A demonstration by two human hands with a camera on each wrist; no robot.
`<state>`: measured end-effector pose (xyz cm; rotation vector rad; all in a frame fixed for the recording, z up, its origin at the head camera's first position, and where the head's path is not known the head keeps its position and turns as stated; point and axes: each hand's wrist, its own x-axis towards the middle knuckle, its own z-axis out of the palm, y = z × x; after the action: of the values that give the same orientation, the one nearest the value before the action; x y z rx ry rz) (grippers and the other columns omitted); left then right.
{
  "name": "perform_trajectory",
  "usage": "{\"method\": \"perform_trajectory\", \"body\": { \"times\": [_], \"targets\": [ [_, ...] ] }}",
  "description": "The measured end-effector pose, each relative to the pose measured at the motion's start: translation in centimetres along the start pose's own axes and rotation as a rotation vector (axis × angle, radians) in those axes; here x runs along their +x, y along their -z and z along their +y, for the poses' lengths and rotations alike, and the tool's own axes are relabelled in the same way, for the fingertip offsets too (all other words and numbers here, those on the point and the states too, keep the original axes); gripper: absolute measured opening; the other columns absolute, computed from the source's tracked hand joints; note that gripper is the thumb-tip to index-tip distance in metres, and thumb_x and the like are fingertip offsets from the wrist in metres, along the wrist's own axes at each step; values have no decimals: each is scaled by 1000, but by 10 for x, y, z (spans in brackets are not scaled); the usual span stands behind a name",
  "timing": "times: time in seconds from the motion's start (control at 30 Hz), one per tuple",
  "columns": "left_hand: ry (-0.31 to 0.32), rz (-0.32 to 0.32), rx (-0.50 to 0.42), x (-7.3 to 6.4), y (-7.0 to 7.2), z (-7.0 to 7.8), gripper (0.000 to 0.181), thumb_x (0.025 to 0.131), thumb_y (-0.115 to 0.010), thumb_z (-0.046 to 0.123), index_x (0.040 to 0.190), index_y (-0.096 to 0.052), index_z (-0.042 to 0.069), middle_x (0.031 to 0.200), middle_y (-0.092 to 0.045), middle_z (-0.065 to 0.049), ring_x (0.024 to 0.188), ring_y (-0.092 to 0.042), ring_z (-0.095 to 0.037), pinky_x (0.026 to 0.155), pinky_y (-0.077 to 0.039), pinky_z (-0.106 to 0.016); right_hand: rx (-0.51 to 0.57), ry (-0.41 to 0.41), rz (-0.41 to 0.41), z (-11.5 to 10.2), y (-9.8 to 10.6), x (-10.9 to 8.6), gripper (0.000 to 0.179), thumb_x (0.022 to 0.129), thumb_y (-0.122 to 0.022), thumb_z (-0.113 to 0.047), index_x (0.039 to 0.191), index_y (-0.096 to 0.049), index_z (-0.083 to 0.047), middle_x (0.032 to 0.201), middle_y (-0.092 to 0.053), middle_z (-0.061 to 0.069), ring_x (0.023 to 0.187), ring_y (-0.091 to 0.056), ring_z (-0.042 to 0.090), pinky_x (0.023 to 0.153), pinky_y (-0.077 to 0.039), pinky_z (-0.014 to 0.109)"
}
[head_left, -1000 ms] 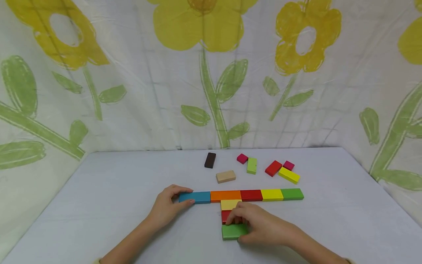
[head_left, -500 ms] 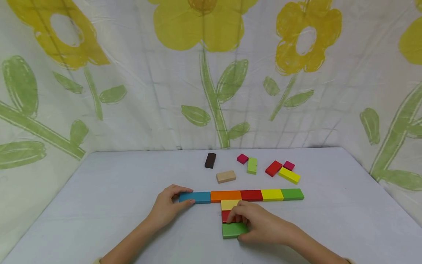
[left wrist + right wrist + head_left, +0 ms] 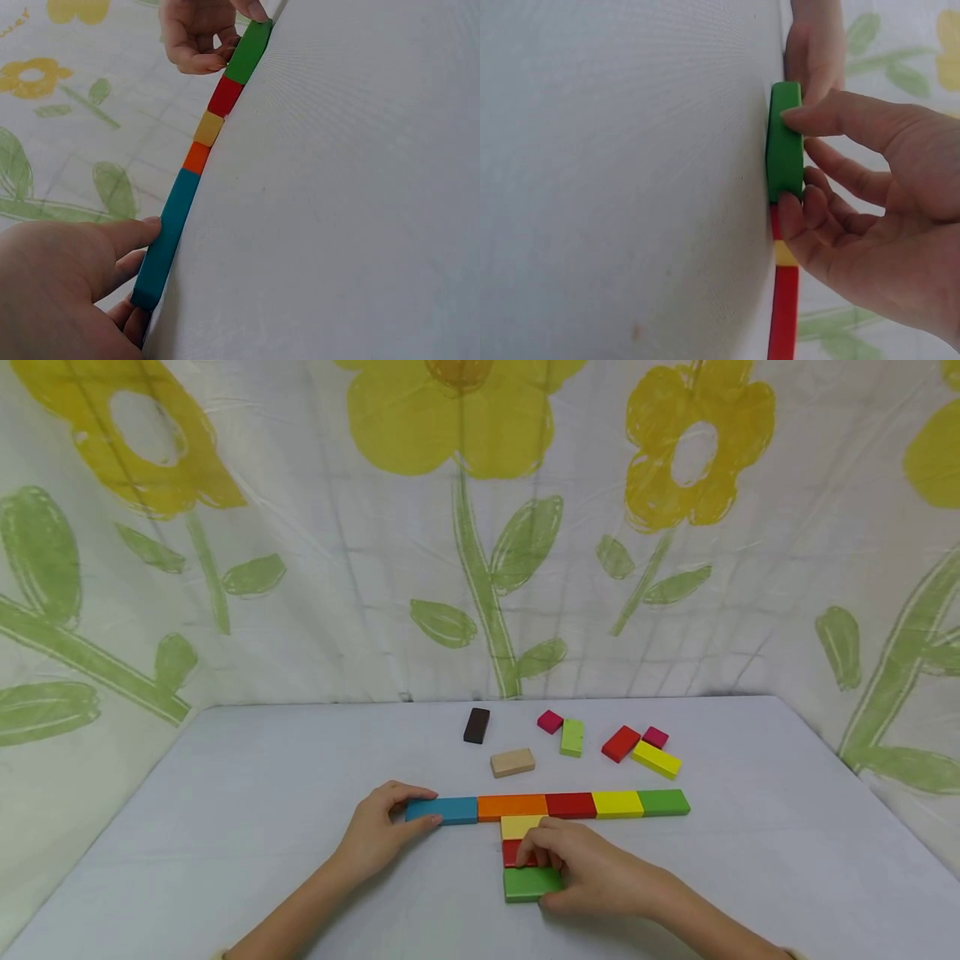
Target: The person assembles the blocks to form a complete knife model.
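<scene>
A row of flat wooden blocks crosses the table: blue point(image 3: 448, 811), orange point(image 3: 512, 807), dark red point(image 3: 572, 805), yellow point(image 3: 618, 804) and green at its right end. Below the orange block, a pale yellow block point(image 3: 517, 827), a red block point(image 3: 510, 853) and a green block point(image 3: 525, 884) run toward me in a column. My left hand point(image 3: 377, 828) holds the blue block's left end between thumb and fingers. With thumb and fingers, my right hand point(image 3: 592, 870) grips the near green block, which lies flat against the red one. That hand partly hides the red block and the green block's right end.
Loose blocks lie farther back: dark brown point(image 3: 476, 726), bare wood point(image 3: 513, 763), light green point(image 3: 572, 737), red point(image 3: 621, 744), yellow point(image 3: 657, 760) and two small magenta ones. A flower-printed cloth point(image 3: 337, 610) hangs behind the white table point(image 3: 225, 827).
The near green block has shifted slightly away from me, up to the red block, with my right hand on it. My left hand stays in place on the blue block.
</scene>
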<state>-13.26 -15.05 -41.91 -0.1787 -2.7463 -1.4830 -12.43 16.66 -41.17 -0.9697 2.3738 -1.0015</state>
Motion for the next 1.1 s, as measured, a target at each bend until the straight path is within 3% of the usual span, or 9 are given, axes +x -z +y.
{"method": "perform_trajectory", "body": {
  "times": [0.33, 0.6, 0.87, 0.9, 1.0, 1.1],
  "targets": [
    [-3, -7, -11, 0, 0, 2, 24, 91, -85, 20, 114, -81, 15, 114, -71, -1, 109, -61, -16, 99, -51, -36, 2, 0, 2, -7, 6, -3, 35, 87, -88, -21, 115, -66, -24, 96, -58, -12, 91, -56, 5, 77, -55, 21],
    [-52, -22, 2, -1, 2, 5, 31, 90, -86, 21, 119, -80, 11, 118, -71, -4, 109, -60, -19, 95, -51, -35, 85, -73, -11, -24, 15, -4, 36, 87, -89, -18, 115, -67, -20, 100, -62, -8, 94, -59, 9, 79, -56, 22],
    [-108, -6, 51, 1, -4, 18, 32, 93, -82, 17, 125, -77, 12, 129, -70, -6, 124, -58, -30, 107, -48, -55, 149, -73, 25, -25, 27, -6, 33, 89, -86, -17, 117, -69, -15, 107, -67, -3, 93, -63, 13, 82, -57, 23],
    [-121, -6, 49, 1, -6, 20, 31, 94, -81, 16, 125, -77, 12, 130, -70, -5, 126, -58, -31, 109, -47, -57, 162, -70, 32, -23, 27, -6, 32, 89, -86, -16, 116, -69, -14, 106, -67, -2, 92, -63, 15, 81, -58, 23],
    [-162, -32, 44, 1, -15, 27, 31, 95, -80, 17, 125, -77, 11, 131, -71, -3, 128, -59, -32, 111, -46, -58, 164, -9, 41, 13, 24, -2, 33, 91, -86, -24, 119, -69, -17, 109, -69, -3, 92, -65, 15, 80, -59, 26],
    [-205, -107, 40, -2, -24, 34, 33, 96, -80, 23, 127, -76, 11, 134, -70, -4, 129, -59, -33, 110, -49, -58, 177, 23, 41, 58, 19, 4, 37, 91, -85, -35, 122, -69, -25, 111, -70, -4, 94, -68, 16, 81, -61, 29]
  ]
}}
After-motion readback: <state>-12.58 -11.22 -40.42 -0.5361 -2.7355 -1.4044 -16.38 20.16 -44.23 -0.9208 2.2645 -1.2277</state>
